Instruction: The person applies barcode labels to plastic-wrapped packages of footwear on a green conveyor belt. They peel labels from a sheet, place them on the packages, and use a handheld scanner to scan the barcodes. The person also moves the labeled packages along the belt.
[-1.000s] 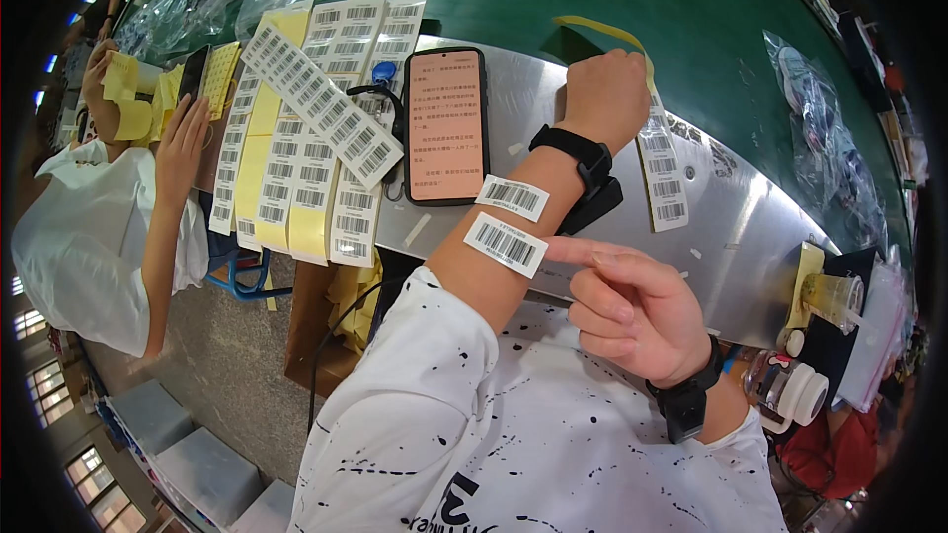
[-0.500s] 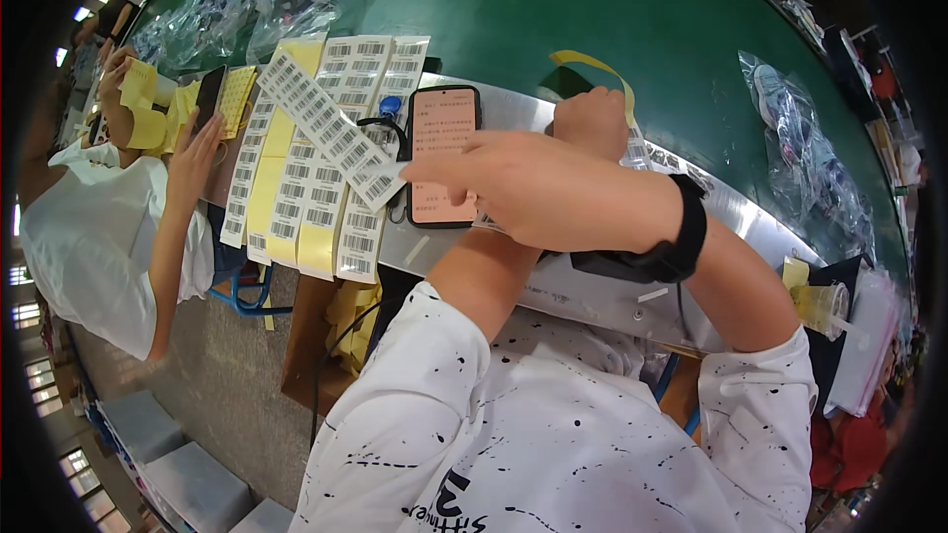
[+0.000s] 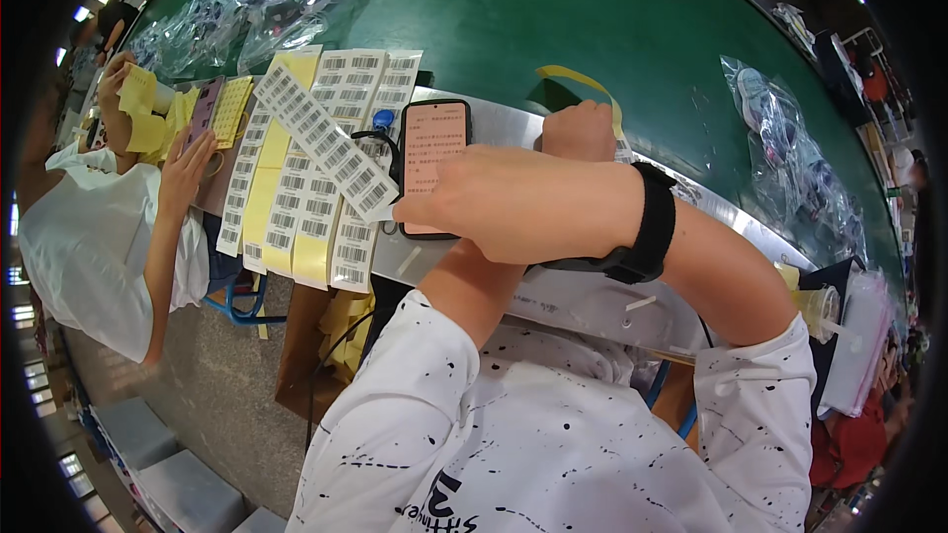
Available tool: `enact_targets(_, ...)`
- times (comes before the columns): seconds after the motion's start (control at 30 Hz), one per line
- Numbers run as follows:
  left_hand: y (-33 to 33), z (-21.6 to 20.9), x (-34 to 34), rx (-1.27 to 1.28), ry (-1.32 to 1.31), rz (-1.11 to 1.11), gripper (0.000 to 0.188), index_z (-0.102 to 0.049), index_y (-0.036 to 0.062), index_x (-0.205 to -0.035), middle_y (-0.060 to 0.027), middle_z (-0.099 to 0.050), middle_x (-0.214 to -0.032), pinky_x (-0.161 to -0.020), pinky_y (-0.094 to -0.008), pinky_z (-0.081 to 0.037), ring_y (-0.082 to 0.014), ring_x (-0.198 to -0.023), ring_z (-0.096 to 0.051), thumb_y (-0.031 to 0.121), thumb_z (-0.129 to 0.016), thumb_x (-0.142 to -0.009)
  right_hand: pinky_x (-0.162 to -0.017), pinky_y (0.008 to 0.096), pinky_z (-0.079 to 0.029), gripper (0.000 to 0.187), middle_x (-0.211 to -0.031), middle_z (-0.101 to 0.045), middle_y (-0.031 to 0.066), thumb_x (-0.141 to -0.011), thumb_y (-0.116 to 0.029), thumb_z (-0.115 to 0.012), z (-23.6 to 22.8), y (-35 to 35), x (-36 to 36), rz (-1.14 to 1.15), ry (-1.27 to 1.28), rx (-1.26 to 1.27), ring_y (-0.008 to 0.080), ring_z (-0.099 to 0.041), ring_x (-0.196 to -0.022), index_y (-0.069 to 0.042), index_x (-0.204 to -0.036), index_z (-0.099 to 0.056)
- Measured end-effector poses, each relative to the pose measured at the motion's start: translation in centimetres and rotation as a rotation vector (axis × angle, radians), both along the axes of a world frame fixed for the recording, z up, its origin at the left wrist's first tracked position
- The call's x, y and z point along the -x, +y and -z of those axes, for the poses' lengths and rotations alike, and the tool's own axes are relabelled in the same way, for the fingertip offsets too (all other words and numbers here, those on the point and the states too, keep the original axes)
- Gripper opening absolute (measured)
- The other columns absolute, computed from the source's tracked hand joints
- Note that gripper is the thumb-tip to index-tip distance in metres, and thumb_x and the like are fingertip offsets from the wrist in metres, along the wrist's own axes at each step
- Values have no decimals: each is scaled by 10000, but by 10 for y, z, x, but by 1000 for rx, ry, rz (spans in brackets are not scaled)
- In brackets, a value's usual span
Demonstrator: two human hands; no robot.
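My right hand (image 3: 494, 199), with a black band on its wrist, crosses over my left forearm. Its fingers are closed at the lower end of a loose barcode label strip (image 3: 321, 138); the fingertips are partly hidden. This strip lies slantwise over several more barcode label strips (image 3: 311, 207) with yellow backing. Beyond the right forearm, my left hand (image 3: 579, 131) is curled, its fingers hidden from view. Beside it a yellow backing strip (image 3: 583, 77) arches up from the table. A phone (image 3: 436, 128) with a pinkish text screen lies partly under my right hand.
Clear bags with items stand at the back left (image 3: 262, 5) and right (image 3: 785, 138) of the green table (image 3: 513, 0). At left a co-worker's hand (image 3: 188, 173) touches a purple phone-shaped object (image 3: 204, 106). A plastic cup (image 3: 820, 311) sits at right; a cardboard box (image 3: 301, 360) below.
My right hand has shifted slightly left and down, to the end of the slanted strip. The white piece seen at its fingertips before is now mostly hidden. The co-worker's phone-shaped object has tilted.
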State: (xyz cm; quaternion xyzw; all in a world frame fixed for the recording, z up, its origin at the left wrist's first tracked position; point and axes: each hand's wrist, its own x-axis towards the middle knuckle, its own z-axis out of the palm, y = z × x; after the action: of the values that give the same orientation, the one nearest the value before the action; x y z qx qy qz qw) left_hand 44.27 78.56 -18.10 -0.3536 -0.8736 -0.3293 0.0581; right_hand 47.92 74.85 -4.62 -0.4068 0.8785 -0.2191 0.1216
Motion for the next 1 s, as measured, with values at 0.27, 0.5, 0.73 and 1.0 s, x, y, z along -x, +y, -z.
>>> enact_targets(0.27, -6, 0, 1, -136, 18, 33, 143, -566, 41, -777, -122, -604, -792, -656, -456, -484, -338, -767, -611, 174, -603, -812, -656, 385, -471, 140, -652, -541, 115, -711, -55, -607, -32, 3, -31, 49, 342, 119, 322, -569, -710, -23, -824, -533)
enact_targets(0.5, -36, -9, 2, -611, -448, 431, 171, -631, -16, -970, -119, -654, -892, -681, -360, -507, -246, -797, -652, 119, -575, -880, -803, 317, -516, 470, -1075, -659, 137, -826, 56, -582, -23, 83, -78, 704, 69, 737, 218, -622, -1014, -1, -1286, -504)
enact_targets(0.73, -70, -33, -4, -526, -1250, 393, 301, -566, -13, -1206, -80, -658, -1047, -788, -260, -553, -137, -895, -663, 186, -513, -985, -903, 357, -477, 612, -1119, -638, 217, -907, -84, -576, 9, 141, -105, 1066, -364, 1492, 244, -620, -1021, 41, -1426, -278)
enact_targets(1.0, -94, -48, 6, -312, -1219, 435, 341, -581, -12, -1206, -61, -660, -1029, -788, -252, -531, -116, -895, -649, 247, -478, -1010, -830, 338, -511, 629, -1119, -629, 237, -927, -149, -581, 30, 147, -112, 1080, -526, 1430, 258, -639, -976, 49, -1429, -257)
